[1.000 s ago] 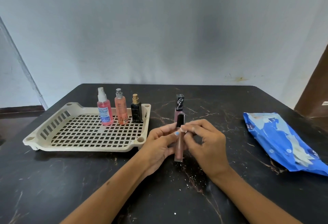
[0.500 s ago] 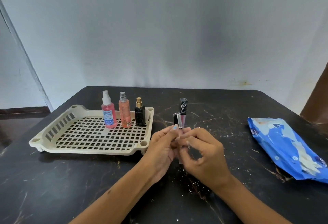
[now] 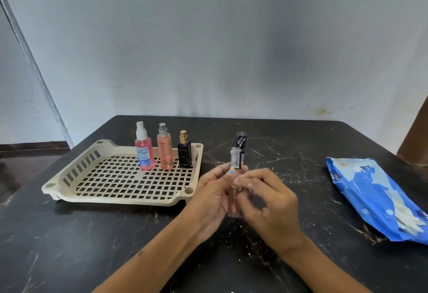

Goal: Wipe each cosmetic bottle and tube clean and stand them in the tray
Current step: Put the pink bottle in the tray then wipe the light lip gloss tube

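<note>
The wiping step looks to be in hand: over the middle of the tabletop point(image 3: 69, 234), the left hand point(image 3: 208, 202) grips an upright lip-gloss tube point(image 3: 234, 172) while the right hand point(image 3: 266, 197) pinches its lower part; no wipe is discernible. Next it should stand in the tray point(image 3: 58, 182), beside the three bottles point(image 3: 165, 147) along its far edge. Another tube point(image 3: 240, 142) waits behind. A wipes pack point(image 3: 375, 197) lies near the right edge.

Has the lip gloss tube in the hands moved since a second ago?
Yes. The lip gloss tube now stands higher against the tube standing behind it, overlapping more of it; both hands grip it.
</note>
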Available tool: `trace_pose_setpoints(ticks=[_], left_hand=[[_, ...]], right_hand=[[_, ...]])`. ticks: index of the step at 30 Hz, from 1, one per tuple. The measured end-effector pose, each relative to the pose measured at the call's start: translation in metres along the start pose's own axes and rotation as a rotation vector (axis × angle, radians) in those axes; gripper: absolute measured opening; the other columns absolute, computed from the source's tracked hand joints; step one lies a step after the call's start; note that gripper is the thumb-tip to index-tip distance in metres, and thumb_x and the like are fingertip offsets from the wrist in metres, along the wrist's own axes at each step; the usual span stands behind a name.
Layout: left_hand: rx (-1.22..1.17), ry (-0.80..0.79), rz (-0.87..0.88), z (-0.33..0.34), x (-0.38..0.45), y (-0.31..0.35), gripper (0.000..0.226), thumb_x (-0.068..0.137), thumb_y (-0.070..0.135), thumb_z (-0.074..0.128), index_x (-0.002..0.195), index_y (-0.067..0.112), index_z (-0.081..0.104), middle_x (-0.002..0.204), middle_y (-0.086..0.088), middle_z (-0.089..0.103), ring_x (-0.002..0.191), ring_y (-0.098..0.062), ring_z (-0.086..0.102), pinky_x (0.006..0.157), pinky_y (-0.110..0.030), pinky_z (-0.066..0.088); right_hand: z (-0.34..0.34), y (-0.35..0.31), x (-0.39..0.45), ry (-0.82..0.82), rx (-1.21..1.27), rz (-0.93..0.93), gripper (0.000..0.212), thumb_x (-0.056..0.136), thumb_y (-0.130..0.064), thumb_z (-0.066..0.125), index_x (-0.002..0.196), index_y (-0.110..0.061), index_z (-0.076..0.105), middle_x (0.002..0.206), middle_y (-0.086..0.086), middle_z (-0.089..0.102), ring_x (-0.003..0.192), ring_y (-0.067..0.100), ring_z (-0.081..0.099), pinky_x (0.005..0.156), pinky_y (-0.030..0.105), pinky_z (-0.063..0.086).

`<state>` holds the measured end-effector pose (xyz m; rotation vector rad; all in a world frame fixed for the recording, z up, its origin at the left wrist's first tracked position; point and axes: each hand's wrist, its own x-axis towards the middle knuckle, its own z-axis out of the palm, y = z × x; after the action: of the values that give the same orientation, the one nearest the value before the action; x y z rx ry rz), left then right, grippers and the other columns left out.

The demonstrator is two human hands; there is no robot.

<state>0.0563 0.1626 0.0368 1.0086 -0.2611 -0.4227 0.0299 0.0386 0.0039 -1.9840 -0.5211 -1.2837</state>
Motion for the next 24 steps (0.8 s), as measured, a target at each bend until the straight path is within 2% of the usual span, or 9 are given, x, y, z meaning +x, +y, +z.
trace_pose_setpoints(ticks=[3, 6, 11, 13, 15, 17, 19, 22, 24], left_hand=[[0.029, -0.072, -0.061, 0.0, -0.001, -0.002, 0.025, 0.094, 0.008, 0.043, 0.109, 0.001, 0.061, 0.08, -0.011, 0.071, 0.064, -0.014, 0.068, 0.057, -0.029, 0.058], [0.044, -0.133, -0.101, 0.0, -0.001, 0.0, 0.03, 0.091, 0.01, 0.045, 0.115, -0.001, 0.061, 0.104, -0.017, 0.069, 0.09, -0.022, 0.069, 0.077, -0.035, 0.059], [0.075, -0.141, -0.151, -0.003, 0.0, -0.002, 0.032, 0.095, 0.008, 0.041, 0.121, -0.003, 0.057, 0.117, -0.021, 0.064, 0.106, -0.03, 0.064, 0.083, -0.036, 0.055], [0.059, -0.131, -0.131, -0.003, 0.0, -0.003, 0.03, 0.096, 0.006, 0.04, 0.116, -0.003, 0.06, 0.107, -0.019, 0.068, 0.095, -0.024, 0.068, 0.081, -0.035, 0.057], [0.083, -0.103, -0.106, -0.005, 0.002, -0.002, 0.028, 0.097, 0.007, 0.038, 0.104, -0.001, 0.064, 0.088, -0.013, 0.071, 0.073, -0.015, 0.069, 0.063, -0.027, 0.057], [0.115, -0.066, -0.099, -0.007, 0.004, 0.0, 0.03, 0.099, 0.01, 0.035, 0.104, -0.001, 0.062, 0.086, -0.008, 0.072, 0.062, -0.012, 0.066, 0.051, -0.025, 0.052], [0.14, -0.056, -0.11, -0.008, 0.006, 0.002, 0.033, 0.099, 0.015, 0.034, 0.114, -0.003, 0.058, 0.099, -0.009, 0.072, 0.067, -0.013, 0.066, 0.054, -0.027, 0.049], [0.126, -0.131, -0.118, -0.006, 0.002, 0.004, 0.024, 0.093, 0.013, 0.045, 0.108, 0.0, 0.058, 0.079, -0.004, 0.071, 0.056, -0.009, 0.063, 0.05, -0.024, 0.05], [0.088, -0.21, -0.133, -0.004, -0.001, 0.006, 0.023, 0.089, 0.003, 0.05, 0.11, -0.002, 0.058, 0.09, -0.011, 0.071, 0.068, -0.014, 0.069, 0.06, -0.026, 0.056]], right_hand=[[-0.004, 0.004, 0.003, 0.055, 0.011, 0.124, 0.012, 0.082, -0.004, 0.065, 0.088, -0.008, 0.075, 0.09, -0.001, 0.066, 0.088, 0.0, 0.062, 0.078, 0.005, 0.046], [-0.007, 0.006, 0.005, 0.102, 0.049, 0.255, 0.025, 0.083, 0.008, 0.069, 0.095, -0.013, 0.074, 0.093, -0.003, 0.066, 0.09, 0.001, 0.063, 0.077, 0.007, 0.047], [-0.009, 0.011, 0.006, 0.127, 0.056, 0.301, 0.032, 0.084, 0.009, 0.068, 0.101, -0.018, 0.072, 0.096, -0.004, 0.067, 0.092, 0.001, 0.064, 0.079, 0.009, 0.049], [-0.007, 0.008, 0.005, 0.094, 0.057, 0.299, 0.032, 0.081, 0.008, 0.071, 0.099, -0.019, 0.073, 0.092, -0.008, 0.067, 0.084, 0.003, 0.065, 0.072, 0.009, 0.05], [-0.003, 0.003, 0.002, 0.052, 0.05, 0.237, 0.024, 0.078, 0.006, 0.072, 0.091, -0.014, 0.076, 0.087, -0.006, 0.068, 0.078, 0.002, 0.065, 0.068, 0.009, 0.05], [0.001, -0.002, -0.002, 0.01, 0.064, 0.151, 0.014, 0.077, -0.005, 0.066, 0.084, -0.009, 0.077, 0.084, -0.004, 0.068, 0.079, 0.0, 0.064, 0.072, 0.01, 0.05], [0.003, -0.004, -0.003, -0.01, 0.08, 0.112, 0.016, 0.076, -0.011, 0.062, 0.081, -0.007, 0.077, 0.082, -0.004, 0.068, 0.081, -0.001, 0.063, 0.074, 0.011, 0.05], [0.001, -0.002, -0.001, 0.029, 0.079, 0.18, 0.012, 0.077, -0.009, 0.065, 0.082, -0.012, 0.075, 0.081, -0.005, 0.066, 0.074, 0.001, 0.062, 0.067, 0.01, 0.049], [-0.003, 0.0, 0.002, 0.069, 0.067, 0.245, 0.017, 0.076, -0.004, 0.068, 0.085, -0.018, 0.074, 0.083, -0.008, 0.066, 0.074, 0.002, 0.063, 0.066, 0.007, 0.047]])
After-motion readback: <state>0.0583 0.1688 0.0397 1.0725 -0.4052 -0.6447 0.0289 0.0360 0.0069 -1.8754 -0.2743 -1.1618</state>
